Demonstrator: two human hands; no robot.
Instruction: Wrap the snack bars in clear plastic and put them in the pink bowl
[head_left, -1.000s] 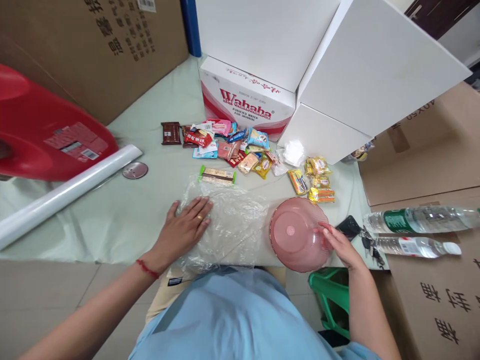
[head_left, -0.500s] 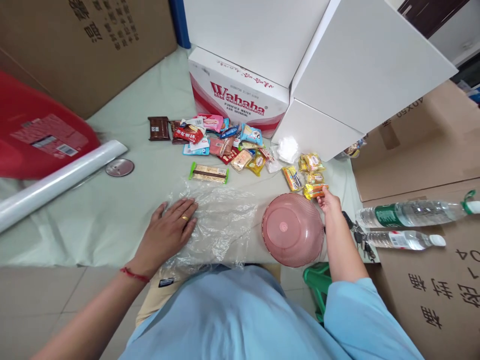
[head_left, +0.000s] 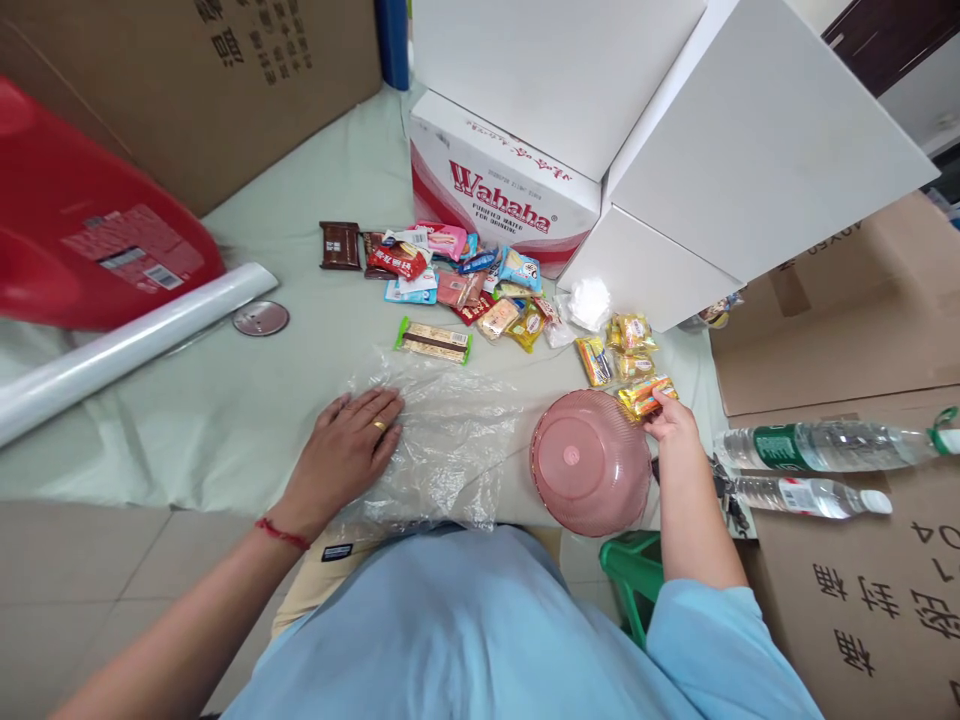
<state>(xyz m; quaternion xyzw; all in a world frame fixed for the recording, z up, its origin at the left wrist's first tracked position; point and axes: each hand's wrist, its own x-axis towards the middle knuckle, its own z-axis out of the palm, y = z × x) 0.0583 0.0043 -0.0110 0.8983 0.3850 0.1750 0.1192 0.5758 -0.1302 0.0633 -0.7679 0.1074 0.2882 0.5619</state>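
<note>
My left hand [head_left: 349, 445] lies flat, fingers stretched out, on the left part of a clear plastic bag [head_left: 450, 440] spread over the table. In my right hand [head_left: 670, 415] is a yellow and orange wrapped snack [head_left: 645, 396], pinched at its right end above the rim of a pink bowl [head_left: 589, 465]. More yellow snack packets [head_left: 631, 332] are grouped just beyond it, beside a yellow and blue packet [head_left: 595, 360]. A green-ended snack bar [head_left: 433, 341] rests past the bag's far edge.
Several mixed wrapped snacks [head_left: 457, 290] are piled before a Wahaba-style water carton [head_left: 510, 190]. A red jug [head_left: 97, 220], film roll [head_left: 142, 345] and round metal lid [head_left: 261, 318] stand left. Water bottles [head_left: 825, 446] and keys [head_left: 731, 490] are right, near a green stool [head_left: 634, 580].
My right hand has drawn the yellow and orange snack slightly towards me, away from the other yellow packets. My left hand stays flat on the bag. The view has shifted a little.
</note>
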